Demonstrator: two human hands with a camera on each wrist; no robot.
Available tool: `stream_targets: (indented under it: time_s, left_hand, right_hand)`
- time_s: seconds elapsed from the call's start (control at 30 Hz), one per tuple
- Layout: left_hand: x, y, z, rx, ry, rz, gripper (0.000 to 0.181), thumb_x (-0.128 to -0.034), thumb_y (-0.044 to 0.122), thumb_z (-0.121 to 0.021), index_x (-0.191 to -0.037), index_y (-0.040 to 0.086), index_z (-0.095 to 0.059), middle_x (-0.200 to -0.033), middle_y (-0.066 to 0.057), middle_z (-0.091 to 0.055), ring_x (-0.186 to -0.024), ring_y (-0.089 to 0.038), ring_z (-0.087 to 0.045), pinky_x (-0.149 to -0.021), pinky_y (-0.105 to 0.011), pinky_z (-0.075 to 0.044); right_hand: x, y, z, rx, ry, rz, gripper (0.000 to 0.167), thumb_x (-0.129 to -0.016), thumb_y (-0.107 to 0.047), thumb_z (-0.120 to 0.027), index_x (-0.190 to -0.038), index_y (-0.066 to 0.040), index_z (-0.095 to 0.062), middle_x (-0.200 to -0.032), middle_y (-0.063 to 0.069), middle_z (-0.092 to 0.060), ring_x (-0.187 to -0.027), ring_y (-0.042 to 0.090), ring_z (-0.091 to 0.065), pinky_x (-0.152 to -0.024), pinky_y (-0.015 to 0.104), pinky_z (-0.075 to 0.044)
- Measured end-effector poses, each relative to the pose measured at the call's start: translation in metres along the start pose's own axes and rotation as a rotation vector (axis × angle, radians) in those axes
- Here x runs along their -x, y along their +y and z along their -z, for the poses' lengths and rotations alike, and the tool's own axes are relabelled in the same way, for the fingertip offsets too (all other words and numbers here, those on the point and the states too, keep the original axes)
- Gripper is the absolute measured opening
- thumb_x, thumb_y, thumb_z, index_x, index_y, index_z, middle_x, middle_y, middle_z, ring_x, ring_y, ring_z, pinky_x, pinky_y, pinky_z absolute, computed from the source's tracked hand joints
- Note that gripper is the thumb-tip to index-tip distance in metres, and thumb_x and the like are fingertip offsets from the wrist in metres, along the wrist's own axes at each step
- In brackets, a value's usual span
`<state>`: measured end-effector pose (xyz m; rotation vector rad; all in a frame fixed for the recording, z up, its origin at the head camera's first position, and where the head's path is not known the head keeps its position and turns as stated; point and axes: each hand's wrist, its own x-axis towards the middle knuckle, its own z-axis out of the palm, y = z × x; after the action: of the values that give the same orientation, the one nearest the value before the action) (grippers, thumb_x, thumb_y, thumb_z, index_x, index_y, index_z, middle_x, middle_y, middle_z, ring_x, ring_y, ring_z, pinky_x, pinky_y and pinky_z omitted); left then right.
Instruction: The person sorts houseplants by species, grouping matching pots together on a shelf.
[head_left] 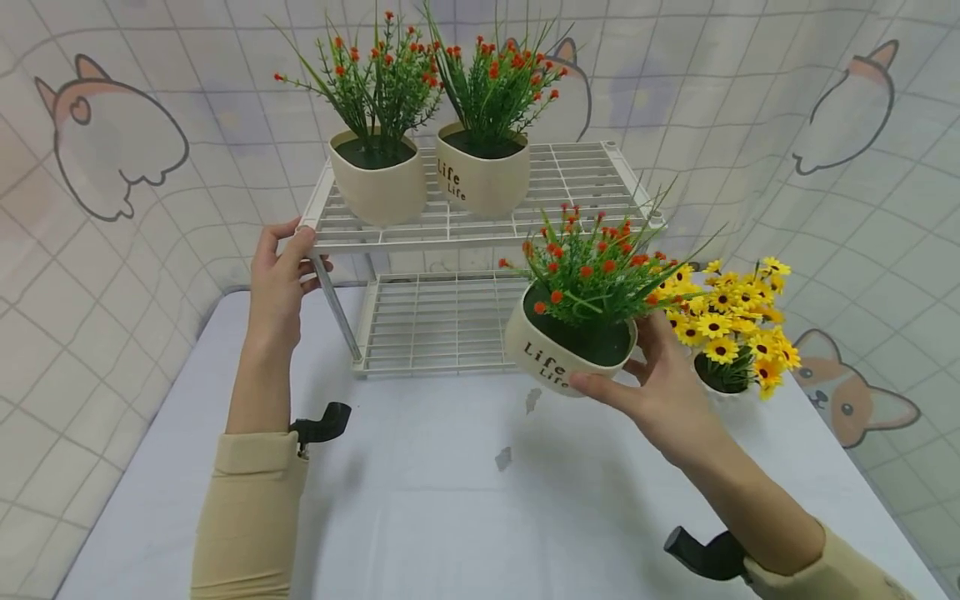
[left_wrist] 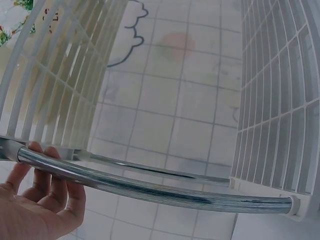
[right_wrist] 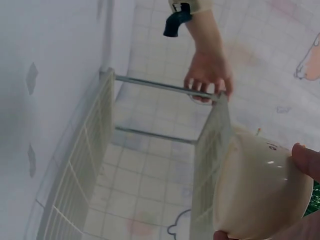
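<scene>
My right hand (head_left: 667, 396) grips a white pot of red-flowered artificial plants (head_left: 551, 354), marked "Life Life", off the table in front of the rack's right side. The pot leans, its opening turned partly toward the head camera. In the right wrist view the pot (right_wrist: 265, 185) shows its smooth side and base; most of its plant is hidden. A two-tier white wire rack (head_left: 577, 179) has my left hand (head_left: 276, 275) at its front left top corner, fingers curled about the metal post (left_wrist: 135, 185). Two matching potted plants, one left (head_left: 378, 187) and one right (head_left: 483, 179), stand upright on the upper tier.
A pot of yellow artificial flowers (head_left: 723, 333) stands on the table right of the rack. The lower wire tier (head_left: 435, 325) lies near the white tabletop (head_left: 420, 500). A patterned curtain (head_left: 225, 125) surrounds the table's back and sides.
</scene>
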<state>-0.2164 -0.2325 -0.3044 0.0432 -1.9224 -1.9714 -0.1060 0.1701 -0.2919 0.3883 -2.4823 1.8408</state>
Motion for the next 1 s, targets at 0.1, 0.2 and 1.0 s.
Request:
stream_targets:
  time_s: [0.1,0.2,1.0]
  left_hand:
    - [0.000,0.000,-0.001,0.015,-0.008,0.007,0.036,-0.1047,0.038,-0.060,-0.135,0.019,-0.055,-0.106,-0.004,-0.063,-0.091,-0.018,-0.060,-0.087,-0.036,-0.041]
    - [-0.001,0.000,-0.002,0.030,-0.016,0.014,0.036,-0.1048,0.039,-0.059,-0.135,0.018,-0.056,-0.108,-0.003,-0.063,-0.092,-0.018,-0.060,-0.088,-0.036,-0.041]
    - [0.000,-0.002,0.003,0.067,-0.042,-0.012,0.033,-0.1059,0.040,-0.055,-0.130,0.018,-0.057,-0.108,-0.003,-0.062,-0.091,-0.018,-0.061,-0.087,-0.036,-0.041]
  right_hand:
    - [-0.004,-0.008,0.009,0.015,0.052,0.042,0.090,-0.088,-0.013,-0.081,-0.159,-0.025,-0.027,-0.151,-0.001,-0.043,-0.135,0.021,-0.042,-0.105,0.048,-0.041]
    - [-0.008,-0.015,0.019,0.029,0.110,0.073,0.088,-0.089,-0.010,-0.080,-0.159,-0.024,-0.028,-0.151,-0.001,-0.042,-0.134,0.020,-0.041,-0.103,0.040,-0.043]
    - [-0.096,-0.041,0.054,0.161,0.310,-0.016,0.090,-0.088,-0.034,-0.082,-0.159,-0.025,-0.027,-0.153,0.005,-0.037,-0.135,0.021,-0.037,-0.104,0.047,-0.046]
